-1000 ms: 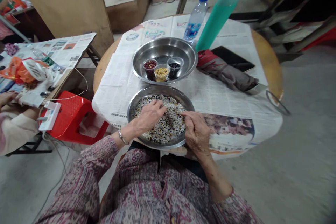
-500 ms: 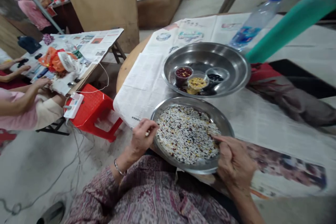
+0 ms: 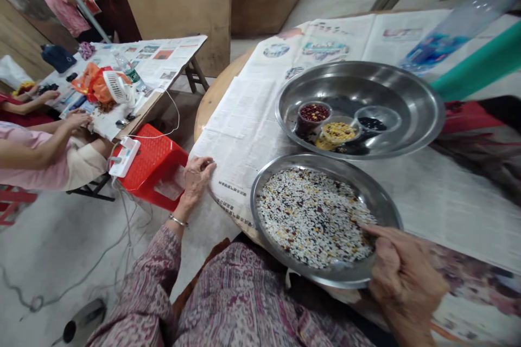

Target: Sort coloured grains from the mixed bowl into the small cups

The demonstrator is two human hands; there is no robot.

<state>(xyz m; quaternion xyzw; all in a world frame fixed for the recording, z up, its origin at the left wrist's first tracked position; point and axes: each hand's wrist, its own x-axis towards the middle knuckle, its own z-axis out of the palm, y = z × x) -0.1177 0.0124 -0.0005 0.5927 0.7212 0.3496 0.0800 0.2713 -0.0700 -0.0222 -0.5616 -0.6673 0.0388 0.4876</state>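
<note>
A shallow steel basin (image 3: 264, 173) at the table's near edge holds white rice mixed with red, yellow and black beans or grains (image 3: 313, 217). My right hand (image 3: 411, 276) is at its right rim, index finger stretched down into the grains and the other fingers bent; I see nothing held. My left hand (image 3: 197, 179) lies at the table's left edge, apart from the basin, its fingers curled together with the palm side hidden. Behind stands a larger steel basin (image 3: 391, 87) with clear cups of red beans (image 3: 314, 112), yellow kernels (image 3: 338, 131) and black beans (image 3: 372, 123).
Newspaper (image 3: 240, 119) covers the round table. A water bottle (image 3: 456, 27) and a green tube-like thing (image 3: 480, 62) are at the right. To the left are a red stool (image 3: 157, 154) with a power strip (image 3: 125, 157), cables, and people seated at another table (image 3: 179, 46).
My left hand has left the basin's rim and moved left to the table edge. My right index finger stays in the grains. The view has shifted, so the basins appear further right.
</note>
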